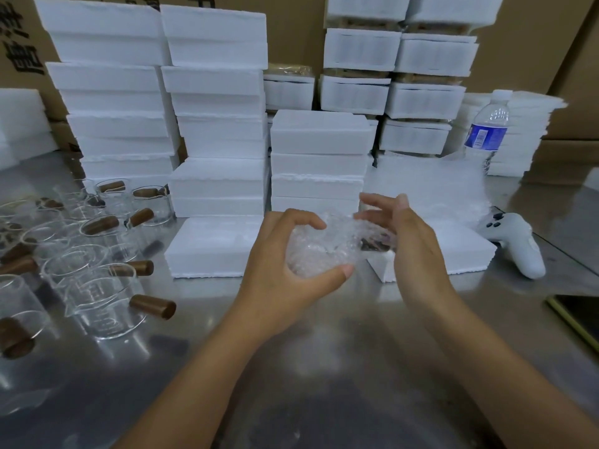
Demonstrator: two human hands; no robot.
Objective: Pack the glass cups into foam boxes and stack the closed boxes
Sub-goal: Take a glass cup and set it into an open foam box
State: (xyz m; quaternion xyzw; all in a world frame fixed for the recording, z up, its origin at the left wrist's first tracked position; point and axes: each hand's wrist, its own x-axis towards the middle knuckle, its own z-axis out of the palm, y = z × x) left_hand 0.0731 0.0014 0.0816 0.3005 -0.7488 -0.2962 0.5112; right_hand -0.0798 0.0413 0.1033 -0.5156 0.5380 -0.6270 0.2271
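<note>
Just above the near middle of the table, a small glass cup swathed in clear bubble wrap [327, 247] is held up off the surface; a dark brown bit, probably its handle, shows through the wrap at the right end. The left hand [282, 270] grasps this bundle, fingers curled over the top and thumb under it. The right hand [411, 241] stands at the bundle's right end with its fingers loose and spread, gripping nothing; whether its palm touches the wrap I cannot tell. This looks like the wrapping step, nearly finished, with boxing still to come. Just beyond the hands lie a flat white foam block on the left [210, 247] and another on the right [460, 251], likely the box halves, though no cavity is visible from here. The next move calls for tucking in the loose wrap and seating the bundle snugly in a foam half before a lid goes on. Behind these rise stacks of closed white foam boxes [317, 157], and a pile of bubble wrap sheets [421, 186] sits to their right. Far left on the shiny metal table [324, 351] stands a crowd of bare clear glass cups with brown wooden handles [97, 286], still unpacked. To the right are a plastic water bottle with a blue label [486, 131], a white game controller [515, 241] and a dark phone [580, 315] at the edge.
</note>
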